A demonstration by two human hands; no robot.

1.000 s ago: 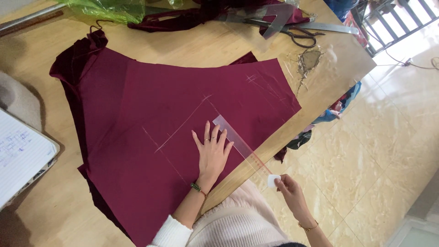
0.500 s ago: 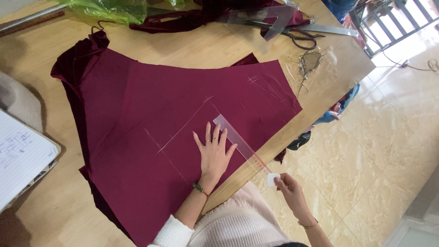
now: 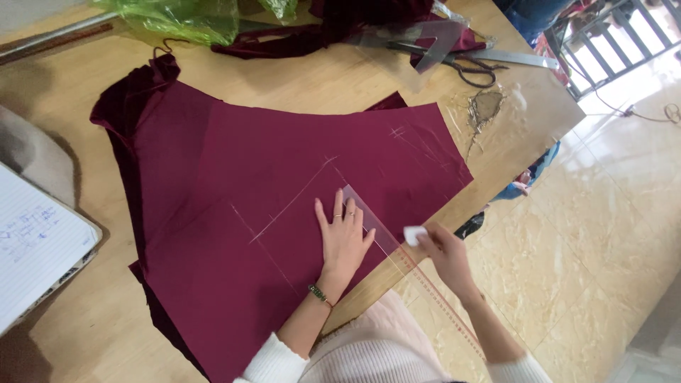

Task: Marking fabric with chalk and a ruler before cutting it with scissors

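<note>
**A:** What carries it all?

**B:** A pale wooden bench (image 3: 85,340), smooth, with a wide piece of maroon cloth (image 3: 284,170) spread flat on it. The cloth is matte, cut with slanting edges, and bears thin chalk lines that cross near its middle.

**A:** And the ruler?

**B:** A long clear plastic ruler (image 3: 397,259) lies across the cloth's near edge. Its long axis runs on a slant, from beside the left hand's fingertips out past the bench edge, over the tiled floor (image 3: 603,213). The left hand (image 3: 344,237) is the nearer one: it lies flat on the cloth, fingers (image 3: 339,206) spread wide, its thumb side touching the ruler's edge.

**A:** The right hand?

**B:** The right hand (image 3: 443,252) hovers just beside the ruler at the bench edge, fingers closed narrow round a small white piece of chalk (image 3: 414,234). The chalk sits to the right of the ruler.

**A:** Anything further off?

**B:** Scissors (image 3: 472,69) and green plastic (image 3: 184,18) at the far side, a notebook (image 3: 35,248) left.
</note>
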